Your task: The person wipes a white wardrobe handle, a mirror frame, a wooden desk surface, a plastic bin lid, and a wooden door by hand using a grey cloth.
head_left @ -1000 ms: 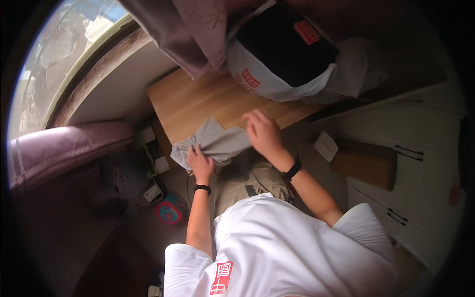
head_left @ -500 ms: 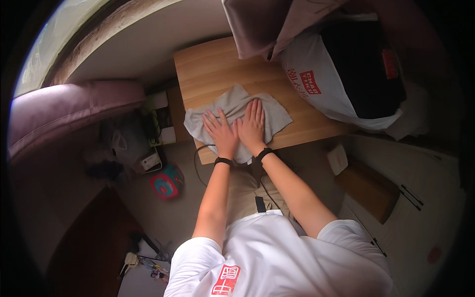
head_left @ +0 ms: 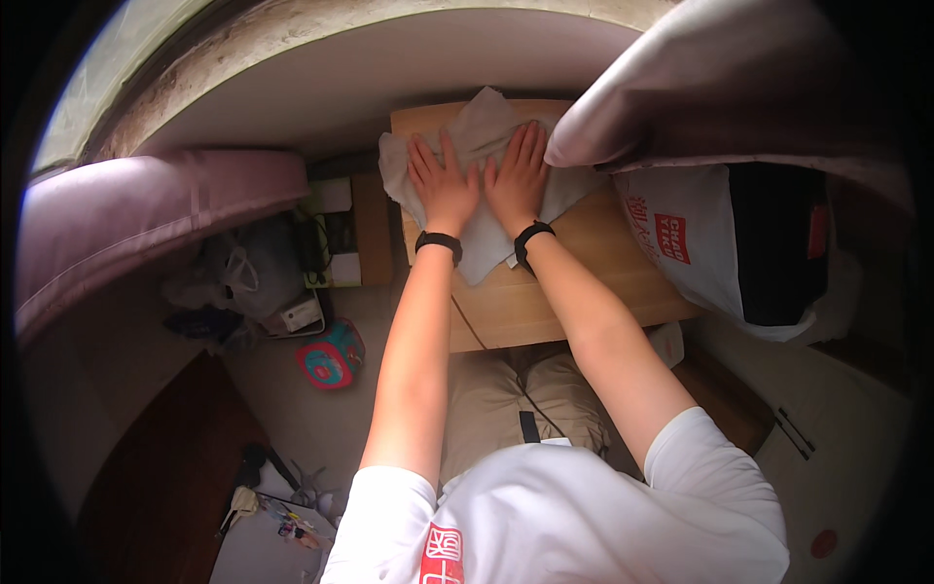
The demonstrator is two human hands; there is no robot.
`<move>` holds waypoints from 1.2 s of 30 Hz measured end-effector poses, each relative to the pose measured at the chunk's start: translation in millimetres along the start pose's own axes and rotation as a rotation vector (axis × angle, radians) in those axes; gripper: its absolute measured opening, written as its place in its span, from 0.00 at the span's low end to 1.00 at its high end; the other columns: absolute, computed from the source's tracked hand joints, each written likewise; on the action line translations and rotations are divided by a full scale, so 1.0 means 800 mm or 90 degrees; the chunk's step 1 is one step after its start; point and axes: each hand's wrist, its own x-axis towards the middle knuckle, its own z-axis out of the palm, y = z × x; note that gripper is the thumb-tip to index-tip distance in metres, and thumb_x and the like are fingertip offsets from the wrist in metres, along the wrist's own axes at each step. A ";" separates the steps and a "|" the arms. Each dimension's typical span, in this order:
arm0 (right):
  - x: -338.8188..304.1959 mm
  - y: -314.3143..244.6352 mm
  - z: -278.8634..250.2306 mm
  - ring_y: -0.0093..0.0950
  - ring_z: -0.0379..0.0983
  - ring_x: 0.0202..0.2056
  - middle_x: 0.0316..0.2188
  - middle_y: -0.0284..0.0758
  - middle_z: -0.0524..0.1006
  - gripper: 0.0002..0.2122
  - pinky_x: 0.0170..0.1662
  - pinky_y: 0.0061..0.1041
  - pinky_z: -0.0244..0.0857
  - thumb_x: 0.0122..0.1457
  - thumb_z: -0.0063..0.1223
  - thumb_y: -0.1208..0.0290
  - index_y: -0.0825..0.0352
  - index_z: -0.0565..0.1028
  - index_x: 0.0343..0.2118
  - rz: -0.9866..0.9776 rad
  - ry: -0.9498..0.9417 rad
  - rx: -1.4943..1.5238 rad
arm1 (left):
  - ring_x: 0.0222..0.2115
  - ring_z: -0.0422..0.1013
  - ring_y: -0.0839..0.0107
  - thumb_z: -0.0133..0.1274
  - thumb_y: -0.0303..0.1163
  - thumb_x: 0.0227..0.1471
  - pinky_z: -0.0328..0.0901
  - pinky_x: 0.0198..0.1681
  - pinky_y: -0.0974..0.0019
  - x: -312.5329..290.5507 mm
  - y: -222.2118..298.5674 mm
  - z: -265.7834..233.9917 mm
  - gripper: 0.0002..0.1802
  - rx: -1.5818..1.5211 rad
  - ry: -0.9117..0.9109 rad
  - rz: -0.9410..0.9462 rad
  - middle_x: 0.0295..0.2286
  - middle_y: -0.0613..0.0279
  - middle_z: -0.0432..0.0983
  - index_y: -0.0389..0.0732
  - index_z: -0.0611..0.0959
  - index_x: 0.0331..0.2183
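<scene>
A crumpled light grey cloth [head_left: 484, 248] lies over the far left part of a light wooden tabletop [head_left: 574, 292]. My left hand [head_left: 445, 190] presses flat on the cloth's left half, fingers spread. Beside it, my right hand [head_left: 518, 180] rests flat on the right half, its fingers stretched toward the far edge. The two thumbs nearly meet. Neither hand grips the cloth; both lie on top of it. Each wrist wears a black band, and a thin dark cable runs across the near part of the tabletop.
Right of my hands, a pink curtain [head_left: 700, 88] hangs over the tabletop. Under it sits a white plastic bag [head_left: 681, 243] with something black. A cardboard box [head_left: 372, 229] stands left of the table. A teal and pink object [head_left: 331, 358] is on the floor.
Both hands have slid away from me with the cloth, toward the table's far edge. More of the near tabletop shows. The view has shifted, and the curtain now covers more of the right side.
</scene>
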 end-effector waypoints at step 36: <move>-0.222 -0.005 -0.048 0.45 0.42 0.74 0.73 0.51 0.51 0.36 0.74 0.44 0.36 0.65 0.47 0.58 0.77 0.54 0.69 0.189 -0.019 0.108 | 0.70 0.44 0.45 0.53 0.51 0.59 0.42 0.70 0.40 -0.171 0.015 -0.035 0.45 0.053 0.005 0.077 0.70 0.37 0.44 0.40 0.59 0.69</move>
